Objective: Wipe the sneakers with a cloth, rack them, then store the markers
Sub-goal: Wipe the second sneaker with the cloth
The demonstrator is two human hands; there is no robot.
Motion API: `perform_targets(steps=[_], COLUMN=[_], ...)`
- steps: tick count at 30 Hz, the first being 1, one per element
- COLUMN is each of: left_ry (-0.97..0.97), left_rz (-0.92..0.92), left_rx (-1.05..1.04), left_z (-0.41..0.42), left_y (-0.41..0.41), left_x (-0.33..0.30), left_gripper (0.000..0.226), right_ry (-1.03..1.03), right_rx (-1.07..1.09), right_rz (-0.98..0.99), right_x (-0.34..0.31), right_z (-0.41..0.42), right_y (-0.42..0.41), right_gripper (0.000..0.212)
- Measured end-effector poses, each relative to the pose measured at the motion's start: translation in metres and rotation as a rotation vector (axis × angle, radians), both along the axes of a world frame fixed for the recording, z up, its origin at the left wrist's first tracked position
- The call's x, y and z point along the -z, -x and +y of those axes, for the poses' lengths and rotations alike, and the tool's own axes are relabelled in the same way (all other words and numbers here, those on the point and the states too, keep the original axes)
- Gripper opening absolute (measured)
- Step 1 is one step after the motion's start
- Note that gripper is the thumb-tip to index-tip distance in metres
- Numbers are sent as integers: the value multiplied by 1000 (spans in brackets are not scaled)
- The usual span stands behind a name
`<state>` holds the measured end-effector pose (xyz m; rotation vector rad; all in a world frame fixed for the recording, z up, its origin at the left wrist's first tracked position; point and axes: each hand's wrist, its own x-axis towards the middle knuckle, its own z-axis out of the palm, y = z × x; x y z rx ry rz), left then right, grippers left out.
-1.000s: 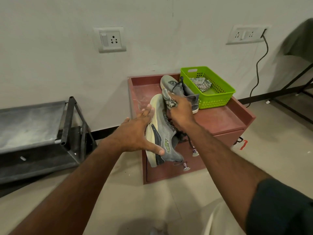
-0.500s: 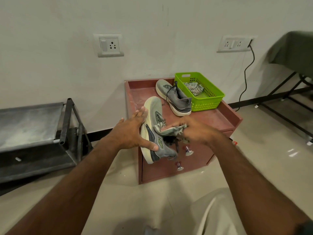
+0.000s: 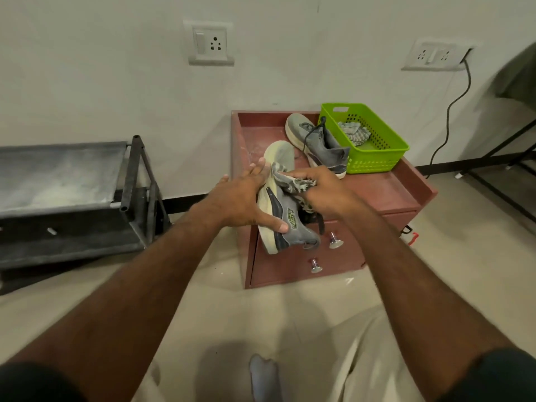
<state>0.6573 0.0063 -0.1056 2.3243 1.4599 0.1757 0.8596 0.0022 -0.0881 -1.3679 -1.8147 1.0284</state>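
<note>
My left hand [image 3: 246, 198] grips a grey sneaker [image 3: 285, 216] by its pale sole, holding it on its side in the air in front of the red-brown cabinet [image 3: 388, 190]. My right hand [image 3: 327, 187] presses a crumpled grey cloth [image 3: 290, 181] against the sneaker's upper. The second grey sneaker [image 3: 316, 140] lies on the cabinet top beside a green basket [image 3: 377, 158]. A black shoe rack [image 3: 72, 198] stands at the left. No markers are visible.
Another cloth [image 3: 353, 133] lies inside the green basket. The cabinet has two drawers with metal knobs [image 3: 336, 240]. A black cable [image 3: 452, 111] hangs from a wall socket at right. A black metal table frame [image 3: 504, 158] stands at far right.
My right hand with the cloth slid down the sneaker toward the heel, then back up to the middle of the upper. My left hand keeps its hold on the sole.
</note>
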Motion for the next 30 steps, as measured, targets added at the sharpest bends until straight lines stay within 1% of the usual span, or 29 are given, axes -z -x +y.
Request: perform_targets(steps=[1,2,3,5,6,7,9,10,11,12,15,16,18,20,21,22,23,24,25,26,27,29,30], left_ry=[0,0,1,-2,-4,-6,-9,-12,-17,-25,-41,-35,-18,-11,-6,-12,-28,-49,-65,-75,-76,-59,-46], left_rz=[2,2,1,-2,-5,-10,-14,-10,-4,1,10,6,-3,-5,-6,-3,8,25,40,51,63,84,89], left_rx=[3,6,8,10,13,18,34,40,45,48,40,27,4,2,5,9,17,28,42,59,73,82,74], left_z=[0,1,0,0,0,0,-1,-1,-2,-2,-2,-1,0,0,-1,-3,-5,-8,-12,-14,-15,-15,-14], left_y=[0,1,1,-2,-3,-5,-10,-12,-14,-15,-16,-15,-9,-5,-4,-4,-6,-9,-12,-14,-15,-13,-11], left_x=[0,0,0,0,0,1,2,2,2,2,1,1,0,0,-2,-3,-4,-5,-5,-5,-3,0,1], left_gripper=[150,150,151,151,151,151,151,150,150,149,150,151,151,150,149,147,144,141,138,137,139,146,148], right_ry=[75,142,185,187,166,127,-17,-82,-102,-74,41,66,129,126,105,52,-33,-122,-167,-171,-154,-155,-173], right_rx=[-43,-89,-137,-165,-114,-23,259,372,413,386,98,41,-42,-101,-65,22,124,206,259,255,192,33,0], right_rz=[33,62,67,95,156,256,397,407,384,331,-19,-64,-13,108,175,211,201,164,119,94,39,-161,-227], right_x=[-7,-13,-18,-21,-20,-22,-21,-19,-15,-10,6,5,-3,-9,-10,-9,-7,-4,0,3,6,14,14], right_z=[-8,-17,-26,-37,-36,-34,-20,-13,-7,-3,-5,-8,-18,-26,-27,-26,-21,-16,-12,-9,-8,-9,-10], right_y=[-6,-14,-21,-32,-35,-34,-35,-33,-31,-28,-18,-19,-25,-33,-35,-35,-33,-30,-26,-22,-17,-5,-1], right_gripper=[23,23,26,41,45,44,34,33,33,37,52,53,49,42,40,41,46,51,55,55,55,61,64])
